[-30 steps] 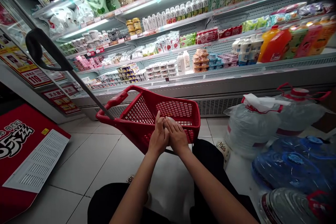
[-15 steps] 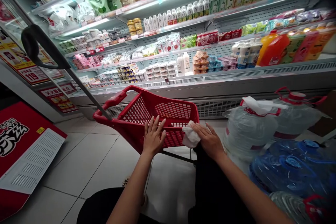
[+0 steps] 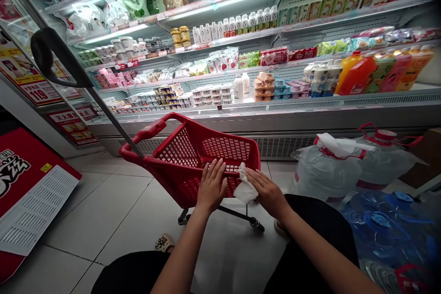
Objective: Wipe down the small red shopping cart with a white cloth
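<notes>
A red plastic shopping cart (image 3: 172, 179) stands on the floor in front of me, its basket wall facing my hands. My left hand (image 3: 212, 186) lies against the near rim, its fingers stretched out and holding nothing. My right hand (image 3: 268, 190) is farther right, by the basket's right end, with a crumpled white cloth (image 3: 245, 188) under its fingers. The cloth drapes over the rim corner and hangs down the outside. Whether it is fabric or a paper wipe I cannot tell. Part of it is hidden by the fingers.
Behind the cart runs a refrigerated shelf (image 3: 296, 106) stocked with drinks and yogurts. Large water bottles in clear plastic (image 3: 324, 172) and blue jugs (image 3: 382, 225) stand at right. A red and white cabinet (image 3: 37, 211) is at left. A metal pole with a black handle (image 3: 65, 71) slants across the left.
My left hand has slid right along the rim, closer to the right hand. The cloth has shifted slightly left and lower. My right leg has swung out to the right, uncovering the cart's wheel.
</notes>
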Available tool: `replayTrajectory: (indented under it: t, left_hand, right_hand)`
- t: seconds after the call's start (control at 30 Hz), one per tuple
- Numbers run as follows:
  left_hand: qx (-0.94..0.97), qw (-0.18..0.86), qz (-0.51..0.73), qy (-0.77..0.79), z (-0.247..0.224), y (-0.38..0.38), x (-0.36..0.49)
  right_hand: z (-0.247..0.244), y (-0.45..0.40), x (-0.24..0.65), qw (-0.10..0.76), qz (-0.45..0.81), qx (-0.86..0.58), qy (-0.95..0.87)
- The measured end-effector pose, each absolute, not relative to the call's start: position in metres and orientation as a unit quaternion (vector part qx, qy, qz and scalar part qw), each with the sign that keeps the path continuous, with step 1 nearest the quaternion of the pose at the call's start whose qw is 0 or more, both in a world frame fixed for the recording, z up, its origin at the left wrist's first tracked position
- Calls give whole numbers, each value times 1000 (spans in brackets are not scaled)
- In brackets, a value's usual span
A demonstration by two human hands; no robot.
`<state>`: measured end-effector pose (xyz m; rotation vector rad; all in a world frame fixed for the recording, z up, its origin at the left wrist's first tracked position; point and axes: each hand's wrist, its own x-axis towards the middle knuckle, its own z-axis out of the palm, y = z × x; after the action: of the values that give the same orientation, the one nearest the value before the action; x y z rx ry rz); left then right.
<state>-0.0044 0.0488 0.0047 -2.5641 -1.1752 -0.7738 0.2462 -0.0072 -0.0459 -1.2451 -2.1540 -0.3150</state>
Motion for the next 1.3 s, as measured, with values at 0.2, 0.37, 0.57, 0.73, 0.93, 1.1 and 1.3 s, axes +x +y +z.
replayTrajectory:
  t: [0.2, 0.37, 0.57, 0.73, 0.93, 1.1, 1.3]
  left_hand:
    - [-872, 80, -246, -416, 9, 45, -7]
    - [-865, 90, -240, -431, 8, 42, -6]
    - [-858, 83, -246, -443, 6, 43, -11]
    - [-862, 68, -247, -438, 5, 44, -18]
    - [-866, 65, -251, -428, 4, 39, -14]
    - [-876, 59, -251, -408, 3, 33, -11]
    - [-891, 68, -225, -388, 9, 32, -21]
  right_hand:
    - [-53, 14, 299, 300, -92, -491, -813]
    - [-49, 25, 263, 324, -80, -519, -787]
    - [-30, 12, 184, 319, -91, -501, -799]
    - [-23, 11, 191, 302, -81, -458, -832]
    - [-30, 12, 227, 333, -50, -416, -845]
    - [-44, -1, 242, 383, -35, -436, -814]
    - [-48, -23, 234, 377, -50, -463, -801]
